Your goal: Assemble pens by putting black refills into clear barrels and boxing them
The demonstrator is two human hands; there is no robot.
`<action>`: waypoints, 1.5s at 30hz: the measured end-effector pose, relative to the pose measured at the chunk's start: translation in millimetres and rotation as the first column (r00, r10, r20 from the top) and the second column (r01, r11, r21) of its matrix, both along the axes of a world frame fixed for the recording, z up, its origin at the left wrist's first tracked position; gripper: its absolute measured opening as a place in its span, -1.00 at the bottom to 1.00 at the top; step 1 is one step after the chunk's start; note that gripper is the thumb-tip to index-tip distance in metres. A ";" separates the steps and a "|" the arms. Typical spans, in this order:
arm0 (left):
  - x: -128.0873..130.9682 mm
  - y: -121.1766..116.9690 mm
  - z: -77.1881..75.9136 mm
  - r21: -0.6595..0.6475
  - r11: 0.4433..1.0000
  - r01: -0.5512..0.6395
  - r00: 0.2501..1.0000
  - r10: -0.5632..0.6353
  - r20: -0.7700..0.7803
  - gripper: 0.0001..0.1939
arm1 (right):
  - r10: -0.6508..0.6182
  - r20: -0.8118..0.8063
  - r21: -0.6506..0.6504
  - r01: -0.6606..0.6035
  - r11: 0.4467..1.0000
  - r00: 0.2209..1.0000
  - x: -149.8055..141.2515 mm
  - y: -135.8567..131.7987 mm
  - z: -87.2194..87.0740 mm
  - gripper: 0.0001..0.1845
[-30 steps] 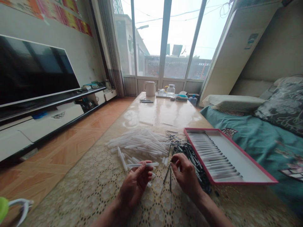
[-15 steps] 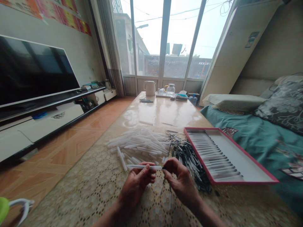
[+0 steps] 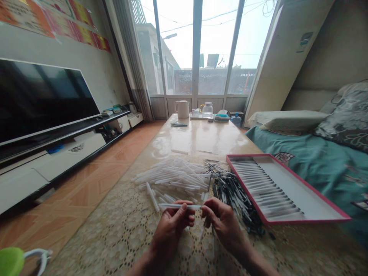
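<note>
My left hand (image 3: 172, 226) pinches a clear plastic pen barrel (image 3: 179, 206), held level above the table. My right hand (image 3: 221, 220) is closed in a pinch at the barrel's right end, its fingertips on that end. Just beyond lies a heap of clear barrels (image 3: 172, 176) and, to its right, a heap of dark refills (image 3: 232, 191). A flat box with a red rim (image 3: 310, 218) holds a row of assembled pens (image 3: 264, 191) in its left half.
The table carries a lace-patterned cover (image 3: 120, 234). A white jug (image 3: 182, 109), a glass pot (image 3: 207, 109) and small items stand at its far end. A television (image 3: 43, 99) is on the left, a bed with teal cover (image 3: 316, 165) on the right. A green object (image 3: 11, 262) shows at bottom left.
My right hand came from the refill heap to the barrel's right end and closed on it. The view has tilted slightly, with both hands lower in the picture.
</note>
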State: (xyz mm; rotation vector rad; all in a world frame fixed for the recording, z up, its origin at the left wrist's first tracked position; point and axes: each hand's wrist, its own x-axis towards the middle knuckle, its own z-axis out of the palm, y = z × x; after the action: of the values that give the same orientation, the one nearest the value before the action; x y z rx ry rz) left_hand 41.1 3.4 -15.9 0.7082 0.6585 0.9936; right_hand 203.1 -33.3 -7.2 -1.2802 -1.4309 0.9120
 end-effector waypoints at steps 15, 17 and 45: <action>-0.8 3.1 -4.8 0.018 0.999 -0.033 0.998 0.034 -0.049 -0.75 | -0.006 0.258 0.112 -0.024 0.993 0.966 -1.5 -2.0 1.6 -0.72; -0.8 3.9 -4.7 0.022 1.000 -0.021 0.998 0.023 -0.057 -0.75 | -0.027 0.295 0.132 -0.013 0.991 0.955 -1.7 -0.4 -2.9 -0.66; 0.3 -1.4 5.8 0.048 0.998 -0.027 0.995 0.031 -0.090 -0.74 | -0.053 0.479 0.137 -0.016 0.990 0.876 3.0 -4.7 1.0 -0.67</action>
State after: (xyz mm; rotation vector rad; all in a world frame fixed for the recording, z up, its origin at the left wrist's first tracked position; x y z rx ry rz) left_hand 41.4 2.0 -10.1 0.7905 0.7278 1.0110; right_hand 206.1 -38.0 -6.2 -1.4773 -1.8272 0.4793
